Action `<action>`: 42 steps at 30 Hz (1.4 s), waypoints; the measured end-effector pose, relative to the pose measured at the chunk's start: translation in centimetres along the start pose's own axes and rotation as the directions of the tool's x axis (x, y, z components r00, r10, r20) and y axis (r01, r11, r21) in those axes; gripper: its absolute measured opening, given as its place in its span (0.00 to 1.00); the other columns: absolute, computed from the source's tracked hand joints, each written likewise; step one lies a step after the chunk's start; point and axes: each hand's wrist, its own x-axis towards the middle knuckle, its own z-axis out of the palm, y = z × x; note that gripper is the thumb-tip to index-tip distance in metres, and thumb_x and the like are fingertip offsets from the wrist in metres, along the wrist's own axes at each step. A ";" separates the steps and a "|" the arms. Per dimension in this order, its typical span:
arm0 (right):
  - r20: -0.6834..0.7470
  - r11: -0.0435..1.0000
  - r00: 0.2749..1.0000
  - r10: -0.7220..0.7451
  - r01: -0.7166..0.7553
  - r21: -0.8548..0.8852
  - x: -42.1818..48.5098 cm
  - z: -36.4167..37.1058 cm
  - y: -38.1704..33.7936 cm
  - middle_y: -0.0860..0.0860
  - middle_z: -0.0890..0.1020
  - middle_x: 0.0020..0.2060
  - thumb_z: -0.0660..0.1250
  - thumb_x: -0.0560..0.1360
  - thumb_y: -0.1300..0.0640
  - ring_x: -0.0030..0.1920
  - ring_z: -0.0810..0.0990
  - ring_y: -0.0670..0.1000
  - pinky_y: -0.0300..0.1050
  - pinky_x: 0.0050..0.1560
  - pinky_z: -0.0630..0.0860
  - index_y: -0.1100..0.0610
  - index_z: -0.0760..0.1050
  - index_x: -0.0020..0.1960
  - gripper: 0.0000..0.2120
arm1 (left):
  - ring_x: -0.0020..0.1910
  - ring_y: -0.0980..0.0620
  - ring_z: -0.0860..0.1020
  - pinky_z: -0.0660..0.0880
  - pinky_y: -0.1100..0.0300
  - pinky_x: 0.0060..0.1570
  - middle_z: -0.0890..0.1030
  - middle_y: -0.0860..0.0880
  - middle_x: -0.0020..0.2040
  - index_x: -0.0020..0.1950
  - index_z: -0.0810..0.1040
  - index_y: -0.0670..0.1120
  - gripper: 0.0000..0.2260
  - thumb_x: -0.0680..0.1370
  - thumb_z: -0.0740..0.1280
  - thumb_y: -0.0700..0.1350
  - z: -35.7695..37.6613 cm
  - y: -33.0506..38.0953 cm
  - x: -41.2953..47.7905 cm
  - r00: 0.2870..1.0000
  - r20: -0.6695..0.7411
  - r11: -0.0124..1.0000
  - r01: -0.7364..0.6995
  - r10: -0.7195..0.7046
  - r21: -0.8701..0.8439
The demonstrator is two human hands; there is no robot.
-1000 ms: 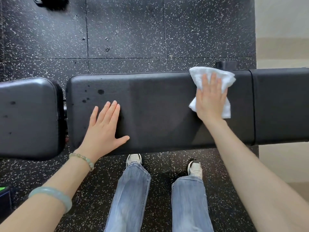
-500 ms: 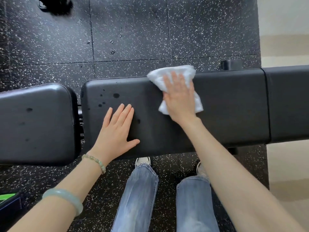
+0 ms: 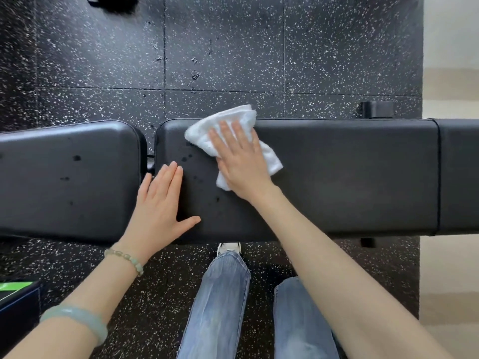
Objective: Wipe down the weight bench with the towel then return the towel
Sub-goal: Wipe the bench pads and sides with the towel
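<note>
A black padded weight bench (image 3: 350,177) runs across the view, with a separate seat pad (image 3: 67,180) at the left. My right hand (image 3: 239,161) lies flat with straight fingers on a crumpled white towel (image 3: 223,123), pressing it onto the long pad near its far left corner. My left hand (image 3: 162,203) rests flat on the same pad near its left end, fingers straight and together. Dark wet spots (image 3: 186,158) dot the pad between my hands, and more spots (image 3: 76,158) mark the seat pad.
The floor is black rubber tile with white specks (image 3: 223,47). My legs in blue jeans (image 3: 220,301) stand against the near side of the bench. A dark box with a green top (image 3: 15,299) sits at the lower left. Pale flooring (image 3: 451,73) begins at the right.
My right hand has slid the towel leftward along the long pad, from its right part to near its left end. My left hand stays flat on the pad.
</note>
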 end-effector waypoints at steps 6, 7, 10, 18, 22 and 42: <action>-0.074 0.977 0.974 0.213 -0.215 -0.017 -4.4 0.3 6.1 0.58 0.66 0.72 0.50 0.77 0.53 0.72 0.62 0.62 0.65 0.67 0.56 0.58 0.64 0.73 0.25 | 0.75 0.44 0.56 0.44 0.47 0.74 0.59 0.40 0.76 0.76 0.56 0.37 0.53 0.63 0.76 0.63 -0.2 -1.4 -1.6 0.997 0.071 1.000 0.024 -0.025 0.008; -0.068 0.960 0.958 0.279 -0.280 -0.003 -4.5 0.4 5.8 0.57 0.64 0.73 0.48 0.78 0.53 0.73 0.61 0.61 0.65 0.68 0.54 0.57 0.62 0.74 0.26 | 0.75 0.44 0.56 0.43 0.49 0.74 0.59 0.41 0.76 0.76 0.56 0.37 0.54 0.62 0.77 0.63 -0.1 -1.4 -1.8 0.996 0.088 1.000 0.024 -0.024 0.007; -0.108 0.878 0.871 0.479 -0.476 0.057 -2.8 0.5 3.1 0.57 0.59 0.75 0.46 0.78 0.50 0.74 0.57 0.60 0.63 0.70 0.48 0.55 0.58 0.76 0.27 | 0.75 0.44 0.57 0.39 0.51 0.73 0.60 0.41 0.76 0.76 0.57 0.37 0.56 0.59 0.78 0.63 0.2 -1.4 -2.3 0.993 0.111 0.999 0.046 -0.045 0.000; 0.053 1.000 0.999 0.007 -0.007 0.009 1.8 1.2 -6.8 0.56 0.59 0.75 0.56 0.77 0.54 0.75 0.54 0.59 0.59 0.71 0.45 0.55 0.58 0.76 0.27 | 0.75 0.43 0.58 0.41 0.50 0.73 0.60 0.40 0.76 0.76 0.57 0.37 0.55 0.60 0.78 0.61 0.7 -1.4 -2.7 0.992 0.095 0.996 0.082 -0.079 -0.030; -0.022 0.998 0.998 0.057 -0.058 -0.035 -0.3 1.1 -1.8 0.59 0.69 0.70 0.55 0.72 0.56 0.70 0.67 0.62 0.61 0.67 0.53 0.58 0.67 0.71 0.27 | 0.75 0.43 0.57 0.44 0.47 0.74 0.60 0.40 0.76 0.76 0.57 0.37 0.54 0.61 0.78 0.60 0.7 -1.1 -2.9 0.994 0.088 0.997 0.070 -0.067 -0.035; -0.035 0.997 0.998 -0.057 0.055 -0.048 -6.0 1.5 0.9 0.57 0.70 0.70 0.56 0.73 0.55 0.71 0.64 0.59 0.61 0.69 0.55 0.57 0.69 0.70 0.26 | 0.77 0.50 0.51 0.44 0.46 0.74 0.55 0.44 0.78 0.78 0.52 0.40 0.57 0.60 0.80 0.58 0.3 1.2 -2.3 0.962 0.148 0.973 0.232 -0.231 0.005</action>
